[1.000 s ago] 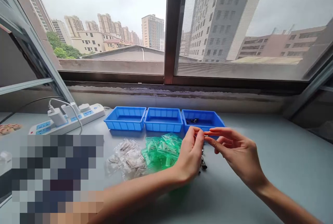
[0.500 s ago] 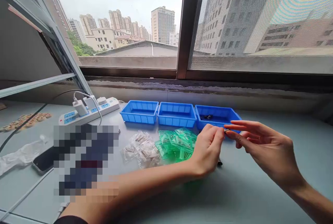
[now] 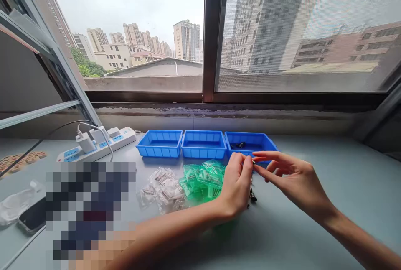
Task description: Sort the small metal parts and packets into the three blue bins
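Note:
My left hand (image 3: 236,184) is closed, its thumb and fingers pinched together above the table. My right hand (image 3: 291,178) comes from the right, thumb and index finger pinching a tiny dark piece (image 3: 253,162) at the left fingertips. That piece is too small to name, and the left fingers hide part of it. Behind my left hand lie green plastic bags (image 3: 200,180) with small light parts inside. Several small dark parts (image 3: 253,197) lie just right of the left hand, partly covered. The right-hand blue bin (image 3: 250,138), holding a few black pieces (image 3: 240,145), stands right behind the hands.
Two more blue bins (image 3: 159,149) stand in the row to the left. Clear bags of small metal parts (image 3: 164,188) lie beside the green ones. At left are a power strip (image 3: 125,135) with cables, a phone (image 3: 33,215) and a blurred-out patch. A window (image 3: 134,52) rises behind the table.
The view has shifted, so everything sits further left and mostly lower. Both hands stay together at the fingertips, and more of the dark parts beside my left hand now shows.

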The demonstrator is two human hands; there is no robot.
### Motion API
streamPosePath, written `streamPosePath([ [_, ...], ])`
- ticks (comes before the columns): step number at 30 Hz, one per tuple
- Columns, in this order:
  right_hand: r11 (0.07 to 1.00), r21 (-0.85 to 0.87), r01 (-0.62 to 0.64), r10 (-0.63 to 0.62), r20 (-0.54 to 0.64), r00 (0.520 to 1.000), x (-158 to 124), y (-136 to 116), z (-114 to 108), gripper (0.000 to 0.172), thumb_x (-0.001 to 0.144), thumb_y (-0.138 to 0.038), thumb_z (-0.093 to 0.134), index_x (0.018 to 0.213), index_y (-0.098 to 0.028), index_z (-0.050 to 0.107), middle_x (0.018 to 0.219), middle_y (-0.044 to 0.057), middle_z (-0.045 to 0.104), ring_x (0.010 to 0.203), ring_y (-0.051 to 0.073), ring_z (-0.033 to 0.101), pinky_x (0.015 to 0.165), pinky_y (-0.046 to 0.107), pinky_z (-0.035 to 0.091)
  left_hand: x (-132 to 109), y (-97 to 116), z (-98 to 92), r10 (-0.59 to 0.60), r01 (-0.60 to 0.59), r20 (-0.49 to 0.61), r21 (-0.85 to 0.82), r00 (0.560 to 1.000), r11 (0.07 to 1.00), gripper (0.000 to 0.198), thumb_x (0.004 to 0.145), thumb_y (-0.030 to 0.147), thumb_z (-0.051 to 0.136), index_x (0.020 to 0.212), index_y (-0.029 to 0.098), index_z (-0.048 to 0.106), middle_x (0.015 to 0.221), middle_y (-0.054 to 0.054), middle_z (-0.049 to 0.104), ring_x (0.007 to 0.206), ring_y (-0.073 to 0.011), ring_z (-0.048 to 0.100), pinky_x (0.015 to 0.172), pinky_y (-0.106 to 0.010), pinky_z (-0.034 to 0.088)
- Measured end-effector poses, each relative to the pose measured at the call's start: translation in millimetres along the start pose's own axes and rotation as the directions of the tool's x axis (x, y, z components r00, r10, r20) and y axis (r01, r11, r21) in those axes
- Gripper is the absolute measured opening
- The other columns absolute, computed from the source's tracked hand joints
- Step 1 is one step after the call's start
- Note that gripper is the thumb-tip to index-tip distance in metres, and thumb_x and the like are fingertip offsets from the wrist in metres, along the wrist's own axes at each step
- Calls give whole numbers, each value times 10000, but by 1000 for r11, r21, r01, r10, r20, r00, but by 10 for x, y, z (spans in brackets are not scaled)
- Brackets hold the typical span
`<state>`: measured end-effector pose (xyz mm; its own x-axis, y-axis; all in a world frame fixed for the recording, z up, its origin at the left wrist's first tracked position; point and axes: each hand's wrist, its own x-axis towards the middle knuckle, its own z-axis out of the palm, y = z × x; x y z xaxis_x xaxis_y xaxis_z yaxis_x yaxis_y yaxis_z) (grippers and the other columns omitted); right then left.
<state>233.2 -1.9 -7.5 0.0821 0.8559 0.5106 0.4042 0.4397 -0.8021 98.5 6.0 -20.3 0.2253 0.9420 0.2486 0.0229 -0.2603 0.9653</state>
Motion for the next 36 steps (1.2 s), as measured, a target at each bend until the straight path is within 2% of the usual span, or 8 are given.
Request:
streamPosePath([
  [6,999,47,-24,23,7,1000,-16,-32,21,373,692,-557,744,860,-225,764,658,36,663,431,123,500,384,262,485,-1,16,-13,69,-70,14,65,998,995,412,951,475,276,640,213,339,765,-6,407,764,-160,432,759,-295,399],
  [10,993,92,-71,62,94,994,-26,-50,49,398,755,-574,669,943,-232,751,659,21,625,433,112,472,366,244,432,6,16,-10,109,-113,59,78,992,990,408,946,431,268,605,213,322,775,-19,434,786,-168,455,778,-297,406],
  [17,931,171,-322,289,191,938,40,1,42,623,719,-663,626,1081,-161,698,446,-70,404,405,89,328,373,218,278,-36,81,-21,185,-198,117,109,976,974,327,926,378,256,669,218,379,749,-19,445,773,-174,466,751,-307,403],
  [20,892,208,-401,371,166,914,90,42,46,648,646,-666,672,1030,-145,703,446,-80,391,420,79,309,393,214,251,-99,111,-27,306,-366,306,162,901,916,291,895,322,309,640,214,400,732,-35,480,724,-164,481,690,-293,417],
  [24,868,242,-433,425,86,901,159,96,45,626,551,-645,720,929,-146,713,455,-89,382,427,76,305,396,220,234,-186,84,0,394,-579,571,182,720,795,236,813,276,407,587,209,426,738,-60,546,632,-145,475,563,-278,382],
  [26,860,248,-446,444,67,893,187,118,32,625,526,-645,726,903,-147,707,444,-98,370,420,74,297,393,223,231,-209,62,19,384,-595,615,177,689,784,234,792,285,426,572,205,437,746,-64,557,615,-139,472,532,-274,361],
  [32,866,213,-452,451,53,891,222,183,-22,621,481,-670,750,823,-155,688,443,-91,419,411,70,334,405,231,291,-197,43,31,355,-507,520,183,777,842,229,783,264,402,565,199,425,714,-43,510,630,-129,478,574,-251,389],
  [36,899,152,-410,410,30,912,230,256,-73,590,503,-688,756,766,-164,687,449,-66,460,409,87,399,405,242,363,-194,29,40,378,-532,505,203,776,822,218,774,248,410,565,190,428,714,-35,515,610,-118,449,514,-248,349],
])
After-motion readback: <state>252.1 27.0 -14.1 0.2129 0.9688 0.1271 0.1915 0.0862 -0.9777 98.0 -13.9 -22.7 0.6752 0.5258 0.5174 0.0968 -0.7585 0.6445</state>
